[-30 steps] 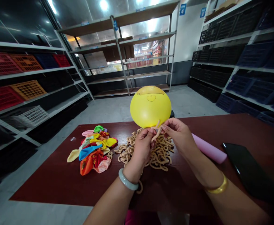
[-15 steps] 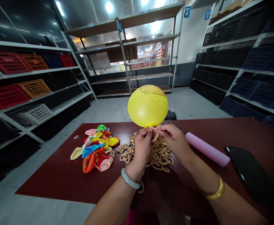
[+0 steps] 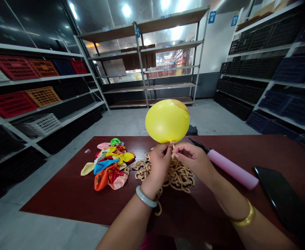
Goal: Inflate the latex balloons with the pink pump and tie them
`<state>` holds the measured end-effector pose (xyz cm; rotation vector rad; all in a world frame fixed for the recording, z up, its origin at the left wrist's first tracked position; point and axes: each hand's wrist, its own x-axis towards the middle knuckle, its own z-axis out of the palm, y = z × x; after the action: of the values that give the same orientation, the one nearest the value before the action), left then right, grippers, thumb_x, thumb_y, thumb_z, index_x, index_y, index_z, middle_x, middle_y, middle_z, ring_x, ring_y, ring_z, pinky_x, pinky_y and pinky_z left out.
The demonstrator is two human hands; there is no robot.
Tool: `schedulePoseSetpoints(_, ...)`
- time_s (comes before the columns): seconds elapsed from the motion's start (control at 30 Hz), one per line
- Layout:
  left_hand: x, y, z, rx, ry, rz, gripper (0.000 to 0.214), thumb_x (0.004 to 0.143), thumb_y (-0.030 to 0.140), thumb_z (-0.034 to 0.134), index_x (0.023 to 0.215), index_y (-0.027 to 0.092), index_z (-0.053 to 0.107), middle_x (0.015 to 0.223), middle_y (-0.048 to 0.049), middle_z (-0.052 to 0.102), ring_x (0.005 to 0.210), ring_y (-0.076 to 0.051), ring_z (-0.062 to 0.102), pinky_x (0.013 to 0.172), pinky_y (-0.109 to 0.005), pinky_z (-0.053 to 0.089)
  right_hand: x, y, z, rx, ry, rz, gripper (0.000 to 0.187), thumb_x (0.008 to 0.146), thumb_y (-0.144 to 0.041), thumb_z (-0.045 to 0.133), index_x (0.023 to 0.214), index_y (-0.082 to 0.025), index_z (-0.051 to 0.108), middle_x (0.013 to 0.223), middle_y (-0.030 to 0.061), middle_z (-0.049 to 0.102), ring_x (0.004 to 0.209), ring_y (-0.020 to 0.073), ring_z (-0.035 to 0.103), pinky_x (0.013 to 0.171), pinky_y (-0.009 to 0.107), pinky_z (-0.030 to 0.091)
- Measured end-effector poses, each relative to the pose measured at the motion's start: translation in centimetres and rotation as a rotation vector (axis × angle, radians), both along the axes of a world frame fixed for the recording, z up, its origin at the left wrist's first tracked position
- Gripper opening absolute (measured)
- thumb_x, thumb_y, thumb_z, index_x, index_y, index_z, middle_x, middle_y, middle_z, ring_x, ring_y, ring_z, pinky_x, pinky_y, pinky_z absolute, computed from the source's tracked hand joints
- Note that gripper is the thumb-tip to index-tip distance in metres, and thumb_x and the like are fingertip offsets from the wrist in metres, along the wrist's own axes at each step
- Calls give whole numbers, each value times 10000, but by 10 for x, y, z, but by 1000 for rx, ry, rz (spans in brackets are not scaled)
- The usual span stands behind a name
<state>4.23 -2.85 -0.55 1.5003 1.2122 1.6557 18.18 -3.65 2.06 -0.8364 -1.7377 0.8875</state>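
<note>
An inflated yellow balloon (image 3: 167,121) floats above the dark red table (image 3: 63,201), held by its neck. My left hand (image 3: 159,163) pinches the neck from the left, fingers closed. From the right, my right hand (image 3: 191,158) pinches the same neck together with a tan clip that is mostly hidden by the fingers. Just beneath both hands lies a heap of tan clips (image 3: 179,175). A pile of flat, uninflated balloons (image 3: 109,166) in mixed colours lies to the left of the heap.
A pink hand pump (image 3: 229,168) lies to the right of my hands, and a black phone (image 3: 280,198) lies nearer the right edge. Metal shelves with red, orange and dark crates line both sides and the back of the room.
The balloon has turned, so its heart print has gone round to the back. Both hands have drawn closer together at the neck; the tan clip now shows less between the fingers.
</note>
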Motion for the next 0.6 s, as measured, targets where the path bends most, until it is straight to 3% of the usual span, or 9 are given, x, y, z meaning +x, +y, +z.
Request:
schedulePoseSetpoints(0.13, -2, -3, 1, 88, 129, -25, 73, 740, 174, 655, 733, 193, 725, 747, -40, 669, 725, -171, 560, 711, -254, 383, -3, 1, 16, 123, -140, -11, 108, 814, -233, 593, 836, -228, 698, 901, 37, 695, 848, 183, 627, 745, 327, 481)
schedulePoseSetpoints(0.23, 2, -3, 2, 19, -51, -84, 78, 744, 203, 642, 698, 176, 700, 723, -35, 656, 701, -164, 553, 683, -255, 393, -5, 5, 34, 1, -109, 159, 215, 850, -280, 559, 1014, -242, 693, 931, 34, 703, 823, 161, 644, 689, 297, 500)
schedulePoseSetpoints(0.33, 8, -2, 1, -88, -255, -222, 209, 767, 259, 613, 581, 163, 617, 593, -6, 574, 584, -126, 484, 588, -235, 371, -6, 13, 50, -148, -113, 331, 312, 904, -345, 480, 1148, -225, 632, 681, -1, 652, 570, 111, 595, 505, 236, 455)
schedulePoseSetpoints(0.47, 15, -2, -2, -185, -389, -398, 167, 730, 256, 661, 613, 159, 591, 586, 10, 547, 539, -102, 459, 525, -218, 356, -14, 30, 67, -132, -143, 315, 194, 895, -359, 499, 1015, -235, 587, 688, -16, 634, 433, 74, 515, 390, 203, 376)
schedulePoseSetpoints(0.6, 17, -5, -3, -308, -535, -445, 204, 740, 332, 695, 748, 134, 646, 631, -2, 561, 540, -82, 477, 521, -199, 360, -26, 40, 84, 1, -147, 277, 68, 864, -297, 538, 853, -231, 547, 764, -9, 637, 611, 104, 589, 521, 226, 460)
